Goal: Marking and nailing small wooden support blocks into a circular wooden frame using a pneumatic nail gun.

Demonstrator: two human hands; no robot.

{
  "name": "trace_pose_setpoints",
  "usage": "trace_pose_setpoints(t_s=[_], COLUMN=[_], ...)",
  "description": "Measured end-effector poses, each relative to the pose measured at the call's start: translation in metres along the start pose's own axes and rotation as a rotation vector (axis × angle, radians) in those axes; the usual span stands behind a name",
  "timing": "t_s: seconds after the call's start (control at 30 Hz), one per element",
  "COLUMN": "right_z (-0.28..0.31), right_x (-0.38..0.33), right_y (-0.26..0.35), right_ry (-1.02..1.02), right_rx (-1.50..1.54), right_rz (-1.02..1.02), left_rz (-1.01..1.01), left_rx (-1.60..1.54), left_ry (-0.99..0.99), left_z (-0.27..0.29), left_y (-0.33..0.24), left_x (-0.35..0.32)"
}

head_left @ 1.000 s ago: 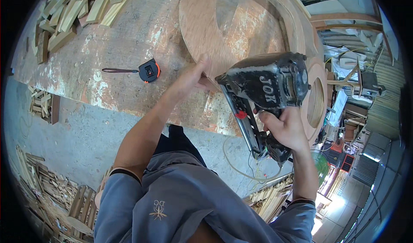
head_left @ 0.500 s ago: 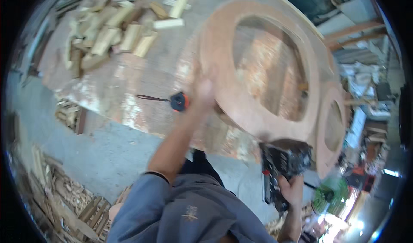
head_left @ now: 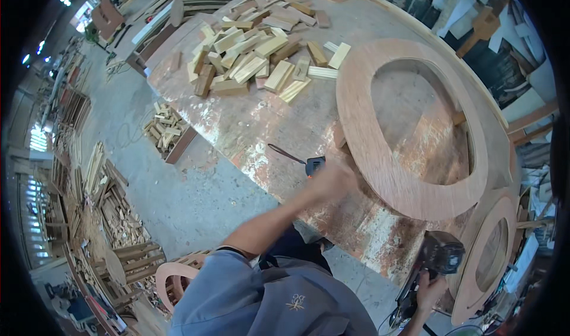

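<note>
My right hand (head_left: 430, 289) grips the handle of a black nail gun (head_left: 440, 254), held at the bench's near edge, just below a large oval wooden ring (head_left: 409, 184). The ring lies on the workbench with a wide opening in its middle. My left hand (head_left: 334, 181) is beside the ring's left edge and is smeared by motion, so its fingers do not show clearly. Partly behind that hand sits a dark tape measure (head_left: 314, 165) with a wrist strap. A small wood block (head_left: 339, 135) shows at the ring's left edge, just beyond my left hand.
Many short wood blocks (head_left: 252, 60) are heaped on the far left of the paint-stained workbench (head_left: 249, 128). A second oval ring (head_left: 466, 282) stands at the right. On the floor are a box of offcuts (head_left: 181, 144) and scrap piles (head_left: 116, 208). Boards (head_left: 475, 33) lean beyond the bench.
My left hand has come off the ring's edge toward the tape measure. The nail gun is now lower and apart from the ring. The whole view has swung left.
</note>
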State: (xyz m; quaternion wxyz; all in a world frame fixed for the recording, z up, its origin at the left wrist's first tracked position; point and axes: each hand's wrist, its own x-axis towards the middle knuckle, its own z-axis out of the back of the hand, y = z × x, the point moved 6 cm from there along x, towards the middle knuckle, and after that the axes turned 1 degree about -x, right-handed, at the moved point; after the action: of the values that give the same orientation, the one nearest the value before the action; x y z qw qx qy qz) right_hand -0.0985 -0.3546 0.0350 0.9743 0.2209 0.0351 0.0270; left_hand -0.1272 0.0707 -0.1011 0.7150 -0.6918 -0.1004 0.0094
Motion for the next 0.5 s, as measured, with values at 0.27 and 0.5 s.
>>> trace_pose_setpoints(t_s=[0.27,0.5], right_z=[-0.092,-0.133], right_x=[-0.023,-0.037], right_y=[0.033,0.085], right_ry=[0.214,0.104], right_rx=[-0.299,-0.397], right_rz=[0.059,0.213], left_rz=[0.085,0.044], left_rx=[0.369,0.714], left_ry=[-0.977,-1.108], left_z=[0.344,0.384], left_y=[-0.010,0.012], left_x=[-0.012,-0.043])
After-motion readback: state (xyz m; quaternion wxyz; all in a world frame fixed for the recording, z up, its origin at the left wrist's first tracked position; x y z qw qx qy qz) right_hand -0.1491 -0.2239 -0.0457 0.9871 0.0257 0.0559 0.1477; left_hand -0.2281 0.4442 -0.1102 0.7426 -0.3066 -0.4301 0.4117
